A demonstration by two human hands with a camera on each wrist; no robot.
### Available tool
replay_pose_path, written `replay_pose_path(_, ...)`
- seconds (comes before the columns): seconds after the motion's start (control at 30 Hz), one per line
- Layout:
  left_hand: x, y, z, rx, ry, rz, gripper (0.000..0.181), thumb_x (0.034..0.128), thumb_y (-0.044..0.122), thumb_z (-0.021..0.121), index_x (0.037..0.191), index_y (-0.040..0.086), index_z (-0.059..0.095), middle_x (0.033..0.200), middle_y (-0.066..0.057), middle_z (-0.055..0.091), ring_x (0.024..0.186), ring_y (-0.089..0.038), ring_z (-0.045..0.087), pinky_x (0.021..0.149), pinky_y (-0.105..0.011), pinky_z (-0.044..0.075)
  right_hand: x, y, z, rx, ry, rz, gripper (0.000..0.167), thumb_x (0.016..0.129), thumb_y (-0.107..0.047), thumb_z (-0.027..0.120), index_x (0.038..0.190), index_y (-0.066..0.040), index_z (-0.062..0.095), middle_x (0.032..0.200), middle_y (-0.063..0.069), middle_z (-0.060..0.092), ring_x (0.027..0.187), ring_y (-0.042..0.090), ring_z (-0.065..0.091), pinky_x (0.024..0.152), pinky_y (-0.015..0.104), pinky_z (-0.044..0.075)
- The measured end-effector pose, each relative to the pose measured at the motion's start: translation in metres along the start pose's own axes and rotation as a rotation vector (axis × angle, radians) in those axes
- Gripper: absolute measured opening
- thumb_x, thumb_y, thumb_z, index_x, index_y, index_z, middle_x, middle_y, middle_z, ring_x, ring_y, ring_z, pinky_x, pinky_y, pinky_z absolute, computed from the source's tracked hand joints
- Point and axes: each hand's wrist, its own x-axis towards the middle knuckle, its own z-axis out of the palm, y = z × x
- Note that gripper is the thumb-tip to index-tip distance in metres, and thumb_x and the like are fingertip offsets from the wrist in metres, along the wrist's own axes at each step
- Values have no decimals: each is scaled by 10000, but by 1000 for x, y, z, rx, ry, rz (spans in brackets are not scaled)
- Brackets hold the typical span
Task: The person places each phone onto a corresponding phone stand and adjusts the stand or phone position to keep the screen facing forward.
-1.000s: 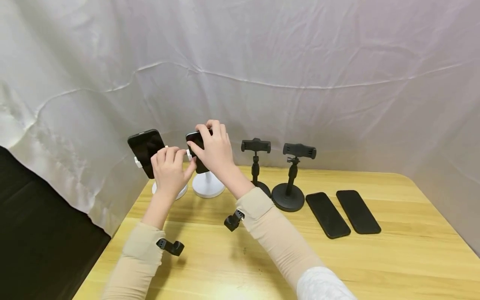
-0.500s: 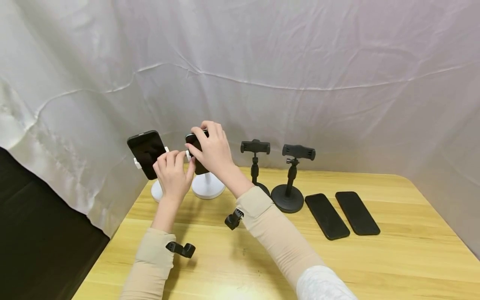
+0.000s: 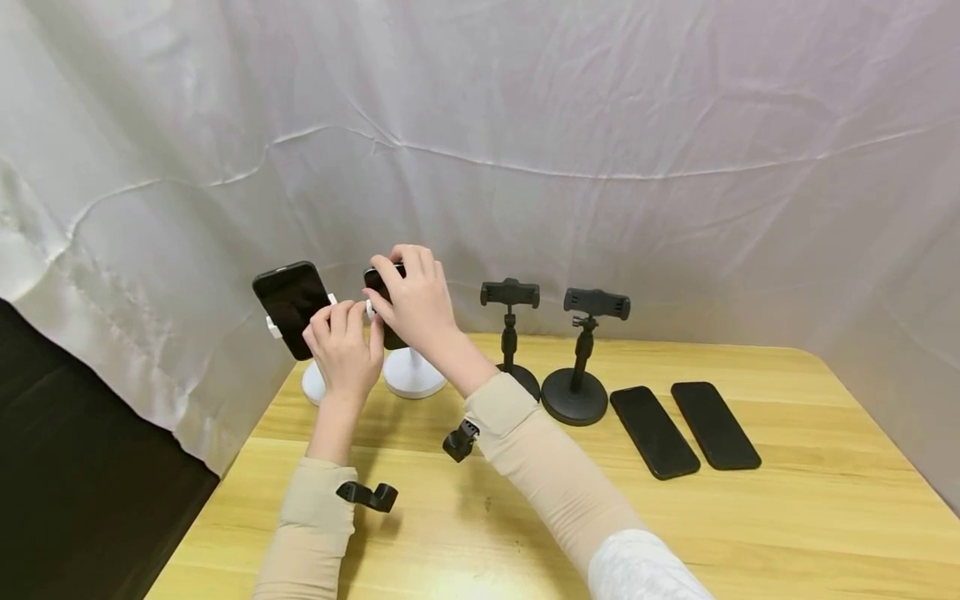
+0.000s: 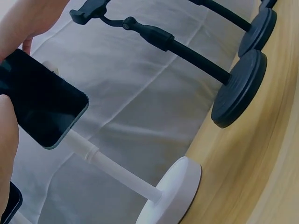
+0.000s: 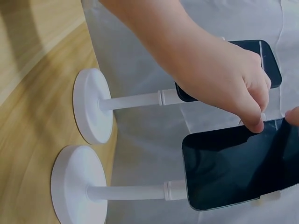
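Observation:
A black smartphone [image 5: 229, 163] stands in the clamp of a white phone stand [image 3: 414, 375], its screen tilted towards me. My right hand [image 3: 417, 298] holds this phone from its right and upper side, covering much of it in the head view. At the phone's left edge, my left hand [image 3: 345, 348] pinches the white clamp jaw between thumb and fingers; the right wrist view shows its thumb at that edge. To the left, another smartphone [image 3: 291, 307] sits in a second white stand [image 3: 313, 383], whose base is partly hidden by my left hand.
Two black phone stands [image 3: 510, 293] [image 3: 576, 397] with bare clamps stand right of the white ones. Two more smartphones [image 3: 655, 432] [image 3: 716, 425] lie flat on the wooden table [image 3: 570, 492]. A pale cloth [image 3: 600, 167] hangs behind.
My left hand has shifted slightly right, with its forearm swinging right. My right hand and the phone it holds have moved slightly left. The other stands and phones have stayed put.

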Motion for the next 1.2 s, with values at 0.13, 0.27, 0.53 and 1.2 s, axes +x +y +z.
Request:
replay_pose_path(0.13,-1,-1,1,-10,4,-25,346,966,295,527,1010,-25,650,1047,-178,597,1009,-381,431,831,-533,290,0,-2,3,27,-3,-13,310,911,-343,660,1155,-152,640,1125,82,548,1098,270,509,844,363,453)
replay_pose_path(0.27,-2,-3,3,-25,0,-32,351,972,296,524,1022,-28,649,1054,-181,598,1011,-384,427,828,-534,282,0,-1,6,70,-14,-34,292,928,-296,642,1165,-125,637,1123,108,545,1083,279,507,929,365,444)
replay_pose_path(0.53,-2,-7,2,-105,-55,-57,341,986,273,506,1064,-27,646,1074,-192,596,1022,-388,400,853,-555,252,5,4,12,121,-69,-101,245,966,-215,551,1166,-90,618,1085,116,532,1038,263,487,963,354,386)
replay_pose_path(1.2,-2,-8,-2,-133,-50,-55,319,960,290,559,1025,-8,654,1052,-182,606,1023,-389,405,865,-570,245,5,4,14,137,-54,-85,250,950,-254,596,1140,-93,618,1070,107,528,1018,262,475,932,360,393)
